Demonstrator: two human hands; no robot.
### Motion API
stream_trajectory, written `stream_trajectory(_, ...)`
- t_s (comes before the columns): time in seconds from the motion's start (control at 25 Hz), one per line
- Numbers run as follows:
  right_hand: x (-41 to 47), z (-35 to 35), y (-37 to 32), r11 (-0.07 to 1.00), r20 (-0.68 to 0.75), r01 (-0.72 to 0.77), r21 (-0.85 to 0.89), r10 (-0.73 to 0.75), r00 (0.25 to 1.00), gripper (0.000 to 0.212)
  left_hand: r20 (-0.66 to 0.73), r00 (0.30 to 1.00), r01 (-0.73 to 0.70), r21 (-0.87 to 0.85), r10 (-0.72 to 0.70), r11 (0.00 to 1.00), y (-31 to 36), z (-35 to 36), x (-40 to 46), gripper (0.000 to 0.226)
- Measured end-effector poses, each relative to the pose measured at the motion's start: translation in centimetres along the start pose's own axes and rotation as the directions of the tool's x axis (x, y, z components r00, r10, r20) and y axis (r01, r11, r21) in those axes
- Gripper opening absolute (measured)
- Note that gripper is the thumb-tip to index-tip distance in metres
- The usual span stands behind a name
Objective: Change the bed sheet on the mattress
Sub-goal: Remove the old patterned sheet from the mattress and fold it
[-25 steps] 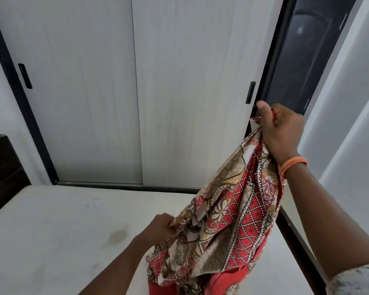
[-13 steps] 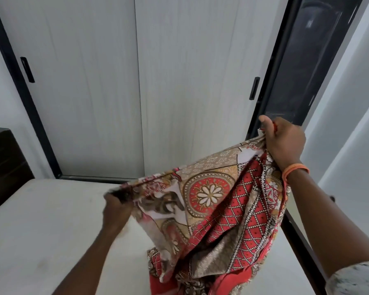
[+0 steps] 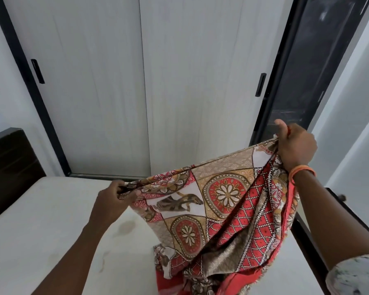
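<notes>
Bed sheet (image 3: 219, 201), patterned red and tan, stretched by its top edge between both hands above the bare mattress (image 3: 47, 220). Left hand (image 3: 113, 199) pinches one bunched end low; right hand (image 3: 296, 145) grips the other end, raised higher, thumb up. Below the right hand the rest hangs in folds onto the mattress. To spread it well, probably widen the hands along this edge until a corner shows, keeping both grips firm.

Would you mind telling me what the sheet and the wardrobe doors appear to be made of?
Sheet: thin woven cloth, likely cotton; it drapes in soft folds with a matte print. Wardrobe doors: probably laminated board; a pale, flat, matte wood-grain pattern.
</notes>
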State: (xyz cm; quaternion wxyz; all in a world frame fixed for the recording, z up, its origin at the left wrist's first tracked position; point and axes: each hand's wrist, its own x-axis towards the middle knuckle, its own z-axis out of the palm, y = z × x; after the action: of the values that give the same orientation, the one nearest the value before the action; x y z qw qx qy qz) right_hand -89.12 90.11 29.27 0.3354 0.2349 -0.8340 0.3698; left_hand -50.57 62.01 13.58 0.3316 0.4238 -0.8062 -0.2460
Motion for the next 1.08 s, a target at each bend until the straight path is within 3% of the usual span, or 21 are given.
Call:
stream_trajectory(0.12, -0.2, 0.4, -0.2, 0.999, 0.035, -0.037, -0.008, 0.037, 0.999, 0.075, 0.067, 0.958, -0.282, 0.414, 0.280, 0.866, -1.6, 2.0, -0.9, 0.018)
stream_trajectory(0.24, -0.3, 1.2, -0.8, 0.999, 0.047, -0.011, 0.032, 0.009, 0.999, 0.075, 0.133, 0.970, -0.243, 0.579, 0.203, 0.779, -1.0, 3.9, -2.4, 0.019)
stream_trajectory(0.32, -0.1, 1.5, -0.9, 0.999, 0.054, -0.004, 0.036, 0.002, 0.999, 0.077, 0.265, 0.958, -0.243, 0.529, 0.114, 0.813, -0.9, 4.9, -2.7, 0.011)
stream_trajectory(0.4, 0.2, 1.6, -0.8, 0.999, 0.065, -0.006, 0.034, 0.004, 0.998, 0.077, 0.429, 0.902, -0.242, 0.403, 0.051, 0.883, -1.3, 5.4, -3.4, 0.004)
stream_trajectory(0.56, 0.5, 2.3, -0.1, 0.999, 0.101, -0.048, 0.013, 0.047, 0.994, 0.071, 0.520, 0.854, -0.049, 0.124, -0.022, 0.991, -2.4, 5.6, -5.0, 0.028)
stream_trajectory(0.72, 1.2, 3.8, -0.7, 0.994, 0.144, -0.110, -0.003, 0.110, 0.984, 0.063, 0.529, 0.847, -0.018, 0.135, -0.057, 0.991, -2.6, 6.1, -5.6, 0.046)
stream_trajectory(0.8, 1.3, 4.9, -2.0, 0.993, 0.223, -0.118, 0.024, 0.110, 0.969, 0.051, 0.563, 0.816, 0.138, 0.036, -0.134, 0.990, -1.0, 6.8, -6.1, 0.048)
stream_trajectory(0.92, 0.8, 6.6, -2.9, 0.993, 0.372, -0.032, 0.118, -0.014, 0.928, 0.025, 0.643, 0.717, 0.443, -0.123, -0.269, 0.888, 2.4, 7.9, -6.7, 0.049)
stream_trajectory(1.0, 0.2, 7.6, -2.3, 0.982, 0.413, -0.090, 0.169, 0.012, 0.911, 0.025, 0.679, 0.677, 0.465, -0.095, -0.284, 0.880, 4.1, 8.5, -7.1, 0.050)
stream_trajectory(1.08, -0.7, 8.2, -1.5, 0.951, 0.399, -0.201, 0.236, 0.094, 0.912, 0.028, 0.685, 0.677, 0.386, -0.017, -0.270, 0.922, 6.0, 9.2, -7.5, 0.054)
